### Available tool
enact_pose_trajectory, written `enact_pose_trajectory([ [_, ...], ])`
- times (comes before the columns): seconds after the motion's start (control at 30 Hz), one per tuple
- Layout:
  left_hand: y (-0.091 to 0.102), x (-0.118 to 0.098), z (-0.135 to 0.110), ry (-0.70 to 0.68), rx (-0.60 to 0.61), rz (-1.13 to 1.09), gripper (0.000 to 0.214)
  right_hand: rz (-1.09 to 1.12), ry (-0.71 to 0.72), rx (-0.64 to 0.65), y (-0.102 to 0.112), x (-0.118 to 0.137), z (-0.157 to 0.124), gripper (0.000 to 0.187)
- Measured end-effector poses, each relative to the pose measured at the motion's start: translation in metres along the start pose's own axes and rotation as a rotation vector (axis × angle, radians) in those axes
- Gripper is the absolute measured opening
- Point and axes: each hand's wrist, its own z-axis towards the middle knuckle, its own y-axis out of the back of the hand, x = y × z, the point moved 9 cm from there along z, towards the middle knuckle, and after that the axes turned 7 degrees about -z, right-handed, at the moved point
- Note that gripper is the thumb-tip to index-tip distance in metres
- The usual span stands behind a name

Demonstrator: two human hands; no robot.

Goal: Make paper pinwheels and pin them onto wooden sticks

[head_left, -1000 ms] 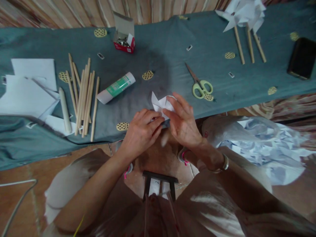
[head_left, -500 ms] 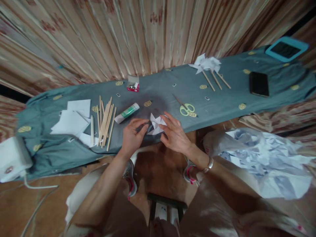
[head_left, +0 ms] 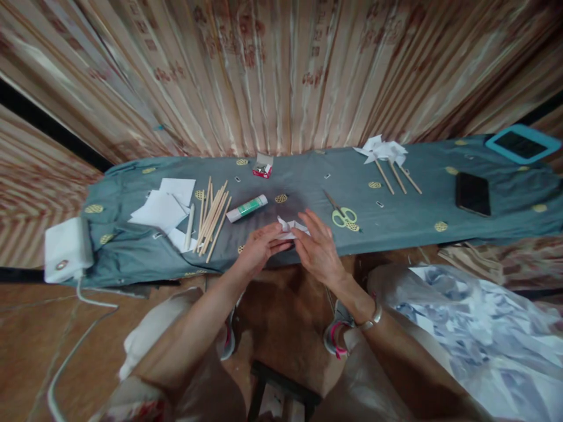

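Observation:
A white paper pinwheel [head_left: 291, 227] is between my hands at the front edge of the cloth-covered table. My left hand [head_left: 260, 245] grips its left side, fingers closed against the paper. On its right side, my right hand [head_left: 317, 246] is closed on the paper with thumb and fingers, which hide part of the folds. Behind my left hand lies a glue stick [head_left: 247, 208] with a green label. Yellow-green scissors [head_left: 342, 214] rest beyond my right hand. A bundle of wooden sticks [head_left: 213, 218] lies to the left, beside white paper sheets [head_left: 160, 208].
Finished pinwheels [head_left: 387, 152] on sticks lie at the back right. A small red box [head_left: 263, 166] holds shiny bits. A black phone-like object [head_left: 472, 193] and a blue-framed tablet [head_left: 523, 144] sit at right. A bag of paper scraps [head_left: 479, 328] stands below; a white corded box [head_left: 68, 249] is at left.
My left hand has come in from beside the pinwheel and now grips it. The paper is seen flatter, more edge-on. The view has shifted, so the table appears lower and further right.

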Motion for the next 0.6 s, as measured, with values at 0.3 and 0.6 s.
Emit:
enact_pose_trajectory([
  [0.3,0.002,-0.012,-0.002,-0.117,-0.046,-0.087,0.042,0.072,0.052,-0.084,0.007,0.023,0.006,0.033],
  [0.6,0.008,-0.027,-0.005,-0.225,-0.123,-0.087,0.045,0.57,-0.34,-0.168,0.016,-0.019,0.011,0.043],
])
